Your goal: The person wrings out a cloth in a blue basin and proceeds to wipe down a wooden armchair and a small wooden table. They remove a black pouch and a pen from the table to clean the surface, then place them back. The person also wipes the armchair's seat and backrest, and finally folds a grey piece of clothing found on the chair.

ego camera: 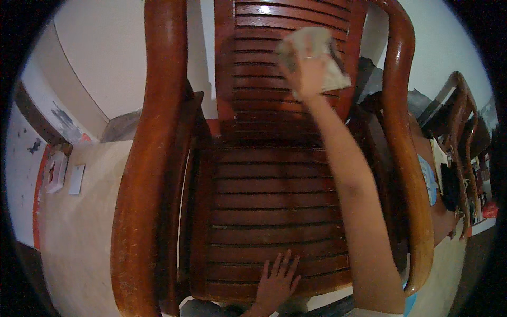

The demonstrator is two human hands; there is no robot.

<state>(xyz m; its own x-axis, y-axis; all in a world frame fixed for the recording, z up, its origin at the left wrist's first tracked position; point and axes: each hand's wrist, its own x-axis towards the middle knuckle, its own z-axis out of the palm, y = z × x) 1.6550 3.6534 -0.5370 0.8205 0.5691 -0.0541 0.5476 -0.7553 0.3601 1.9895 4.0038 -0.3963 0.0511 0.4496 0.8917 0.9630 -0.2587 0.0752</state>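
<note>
A slatted wooden armchair fills the middle, with its backrest point(257, 59) upright behind its slatted seat point(273, 194). My right hand point(313, 75) reaches to the upper right part of the backrest, gripping a pale cloth point(336, 77) that lies against the slats; both are blurred. Near the seat's front edge, my left hand point(277, 279) rests with spread fingers and holds nothing.
Curved wooden armrests stand at the left point(136, 198) and right point(404, 158) of the seat. A white box point(58, 172) and a flat pale object point(77, 179) lie on the floor at far left. Another wooden chair point(459, 119) and assorted items are at far right.
</note>
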